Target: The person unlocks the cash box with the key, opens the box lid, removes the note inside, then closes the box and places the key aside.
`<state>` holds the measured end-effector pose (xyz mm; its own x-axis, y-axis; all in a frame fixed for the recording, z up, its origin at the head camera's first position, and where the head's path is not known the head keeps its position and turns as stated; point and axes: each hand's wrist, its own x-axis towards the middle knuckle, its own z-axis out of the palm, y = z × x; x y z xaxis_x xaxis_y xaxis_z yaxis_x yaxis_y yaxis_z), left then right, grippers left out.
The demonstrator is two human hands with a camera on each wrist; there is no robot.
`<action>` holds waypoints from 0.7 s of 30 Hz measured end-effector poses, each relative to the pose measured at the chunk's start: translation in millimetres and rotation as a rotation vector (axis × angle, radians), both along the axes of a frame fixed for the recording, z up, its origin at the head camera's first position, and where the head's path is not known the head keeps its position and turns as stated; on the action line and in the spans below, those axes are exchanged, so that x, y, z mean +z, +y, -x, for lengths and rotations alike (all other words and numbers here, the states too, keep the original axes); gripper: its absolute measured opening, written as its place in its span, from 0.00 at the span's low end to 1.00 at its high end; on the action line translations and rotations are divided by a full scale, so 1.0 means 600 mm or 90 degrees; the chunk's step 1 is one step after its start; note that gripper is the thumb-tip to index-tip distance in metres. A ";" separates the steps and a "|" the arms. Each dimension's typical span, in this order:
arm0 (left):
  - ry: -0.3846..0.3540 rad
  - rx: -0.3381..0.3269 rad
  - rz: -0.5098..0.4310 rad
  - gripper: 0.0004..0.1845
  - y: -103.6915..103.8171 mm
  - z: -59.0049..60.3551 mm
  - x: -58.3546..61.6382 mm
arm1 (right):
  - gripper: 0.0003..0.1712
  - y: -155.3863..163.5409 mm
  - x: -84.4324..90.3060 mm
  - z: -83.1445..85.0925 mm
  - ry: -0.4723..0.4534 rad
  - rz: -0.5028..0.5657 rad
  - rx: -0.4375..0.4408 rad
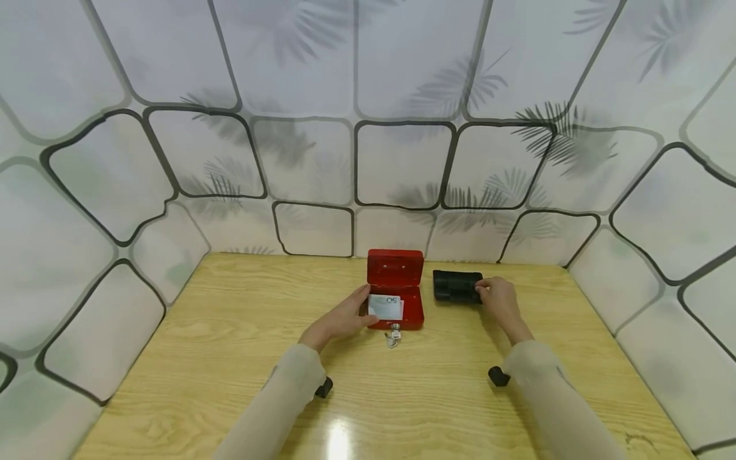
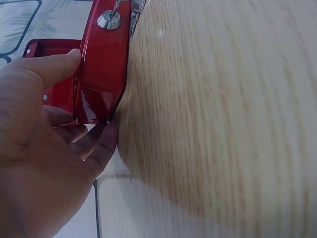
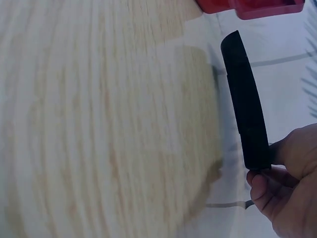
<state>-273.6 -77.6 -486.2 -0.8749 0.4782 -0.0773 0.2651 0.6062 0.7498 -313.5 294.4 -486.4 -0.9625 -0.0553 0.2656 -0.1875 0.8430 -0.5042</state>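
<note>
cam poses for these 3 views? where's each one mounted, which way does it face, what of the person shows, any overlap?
Head: worn on the head, faces forward and down at the table; shows both forearms, left hand on the red box, right hand on the black tray.
Left wrist: at the left wrist, looks along the palm; shows left hand holding the red box, key in lock.
Right wrist: at the right wrist; shows right-hand fingers pinching the black tray.
Shared: both wrist views catch the red box and the table.
</note>
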 end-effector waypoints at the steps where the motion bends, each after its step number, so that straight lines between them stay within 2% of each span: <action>1: 0.002 0.000 0.002 0.44 0.000 0.000 0.000 | 0.12 -0.001 -0.001 0.002 -0.004 0.000 0.000; 12: 0.006 -0.013 -0.029 0.43 -0.001 0.001 -0.002 | 0.13 -0.007 -0.021 0.027 -0.041 -0.004 -0.017; 21: 0.009 -0.018 -0.033 0.43 -0.001 0.002 0.001 | 0.15 -0.017 -0.018 0.037 -0.059 -0.001 -0.037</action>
